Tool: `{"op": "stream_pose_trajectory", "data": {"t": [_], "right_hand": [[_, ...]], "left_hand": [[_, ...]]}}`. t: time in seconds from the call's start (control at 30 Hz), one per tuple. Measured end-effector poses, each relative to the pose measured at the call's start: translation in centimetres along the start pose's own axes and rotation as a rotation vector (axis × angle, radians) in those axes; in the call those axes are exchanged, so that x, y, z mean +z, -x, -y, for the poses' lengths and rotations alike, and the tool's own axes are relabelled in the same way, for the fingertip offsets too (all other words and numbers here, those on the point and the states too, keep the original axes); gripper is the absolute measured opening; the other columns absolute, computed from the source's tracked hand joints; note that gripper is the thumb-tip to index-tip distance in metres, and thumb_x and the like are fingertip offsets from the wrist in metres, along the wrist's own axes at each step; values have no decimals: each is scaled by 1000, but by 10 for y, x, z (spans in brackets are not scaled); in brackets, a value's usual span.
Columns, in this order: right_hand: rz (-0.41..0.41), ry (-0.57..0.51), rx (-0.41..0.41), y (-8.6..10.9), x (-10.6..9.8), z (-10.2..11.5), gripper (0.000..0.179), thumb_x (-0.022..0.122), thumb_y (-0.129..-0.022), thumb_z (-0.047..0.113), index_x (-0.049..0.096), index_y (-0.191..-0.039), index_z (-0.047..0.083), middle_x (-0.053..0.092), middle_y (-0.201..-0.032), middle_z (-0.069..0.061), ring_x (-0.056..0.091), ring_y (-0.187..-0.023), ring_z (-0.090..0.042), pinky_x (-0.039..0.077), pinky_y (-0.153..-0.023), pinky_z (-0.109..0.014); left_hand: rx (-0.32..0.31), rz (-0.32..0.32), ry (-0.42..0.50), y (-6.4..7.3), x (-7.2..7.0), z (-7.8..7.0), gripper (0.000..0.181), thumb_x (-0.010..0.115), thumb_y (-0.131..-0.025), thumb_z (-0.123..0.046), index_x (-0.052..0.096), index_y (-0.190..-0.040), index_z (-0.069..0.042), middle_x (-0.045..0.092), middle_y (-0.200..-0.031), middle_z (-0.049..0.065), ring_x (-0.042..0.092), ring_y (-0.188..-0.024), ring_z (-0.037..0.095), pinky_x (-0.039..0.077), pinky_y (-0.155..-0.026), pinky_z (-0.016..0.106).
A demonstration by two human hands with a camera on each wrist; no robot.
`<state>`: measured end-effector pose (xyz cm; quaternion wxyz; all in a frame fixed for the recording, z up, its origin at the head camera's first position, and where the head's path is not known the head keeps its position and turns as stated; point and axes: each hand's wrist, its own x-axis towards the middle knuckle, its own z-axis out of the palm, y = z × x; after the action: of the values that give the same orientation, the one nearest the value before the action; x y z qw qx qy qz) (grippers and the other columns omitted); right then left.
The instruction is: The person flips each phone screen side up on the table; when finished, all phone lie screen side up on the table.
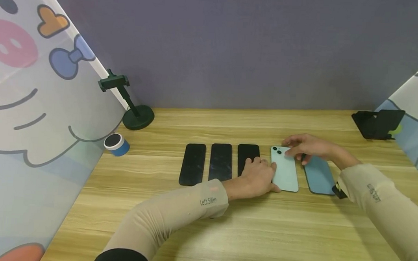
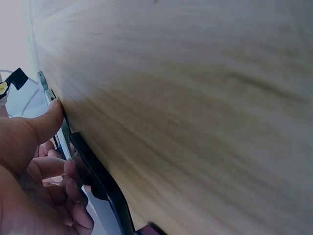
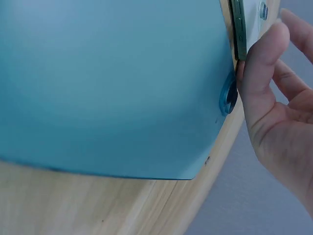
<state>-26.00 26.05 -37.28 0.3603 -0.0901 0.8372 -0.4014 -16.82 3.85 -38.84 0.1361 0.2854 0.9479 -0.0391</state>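
Note:
A mint-green phone (image 1: 285,174) lies back up on the wooden table, its cameras at the far left corner. My left hand (image 1: 256,177) touches its left edge with thumb and index finger, while other fingers lie over a black phone (image 1: 247,151) beside it. Near the mint phone's far right corner is my right hand (image 1: 309,146), its thumb (image 3: 266,54) touching that phone's edge and the other fingers loosely bent. Under the right wrist lies a blue phone (image 1: 319,176), back up and partly covered. Further left are two more dark phones, one (image 1: 221,160) and another (image 1: 192,164).
A dark green phone stand (image 1: 137,117) stands at the back left, with a blue-and-white round tub (image 1: 117,144) in front of it. A black folded stand (image 1: 379,123) is at the back right. A grey partition (image 1: 234,49) closes off the table's far edge.

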Motion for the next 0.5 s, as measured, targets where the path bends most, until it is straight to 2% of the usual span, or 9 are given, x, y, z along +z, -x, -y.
{"op": "stream_pose_trajectory", "data": {"t": [0.2, 0.37, 0.5], "right_hand": [[27, -60, 5, 0, -5, 2, 67, 64, -98, 24, 34, -152, -2, 54, -93, -6, 49, -68, -13, 54, -60, -32], [42, -57, 13, 0, -6, 4, 65, 62, -99, 24, 34, -151, -3, 49, -81, -3, 46, -65, -12, 52, -60, -30], [42, -49, 20, 0, -6, 2, 64, 61, -100, 26, 35, -152, -1, 46, -79, -2, 44, -65, -12, 51, -59, -30]], "left_hand": [[3, -1, 11, 2, -1, 0, 82, 52, -90, -71, 38, -156, -24, 52, -148, -3, 49, -132, 18, 43, -104, 39], [8, 1, 28, 2, -1, 0, 81, 52, -90, -70, 38, -156, -26, 53, -147, -4, 50, -131, 18, 45, -101, 37], [21, 4, 33, 2, -1, 2, 82, 52, -90, -70, 37, -157, -26, 53, -148, -4, 51, -130, 18, 47, -100, 38]]}}
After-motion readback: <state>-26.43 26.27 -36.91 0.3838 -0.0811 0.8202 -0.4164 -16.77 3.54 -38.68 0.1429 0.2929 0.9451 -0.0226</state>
